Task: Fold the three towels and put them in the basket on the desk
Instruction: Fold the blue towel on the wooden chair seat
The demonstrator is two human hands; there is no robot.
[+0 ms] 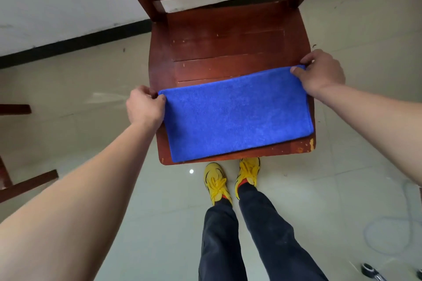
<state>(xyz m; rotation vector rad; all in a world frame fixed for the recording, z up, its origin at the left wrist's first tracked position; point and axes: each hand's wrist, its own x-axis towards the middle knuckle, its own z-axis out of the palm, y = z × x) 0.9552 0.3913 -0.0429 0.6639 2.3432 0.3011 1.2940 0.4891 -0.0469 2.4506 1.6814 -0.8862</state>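
On the front half of a wooden chair seat lies a blue towel, flat, folded to a long rectangle that runs across the seat from side to side; its near long edge sits just inside the seat's front edge, its far long edge about midway back. Left hand at the towel's far left corner: thumb on top of the cloth, fingers curled round the corner, pinching it. Right hand at the far right corner: thumb pressed on the upper face, fingers curled behind the edge, also pinching. Both forearms bare and stretched forward from the bottom corners of the view. Far edge of the towel straight between the two hands; cloth surface smooth, no visible creases. Back half of seat bare wood, scuffed, with chipped finish at the front right corner. Chair back slats rise at top of view, against a white wall with a dark skirting strip. Below the seat's front edge, yellow shoes and dark trousers on a pale tiled floor. Part of other dark wooden furniture at left edge; kind cannot be told. Pale cable looped on floor at lower right. No other towel and no basket in view
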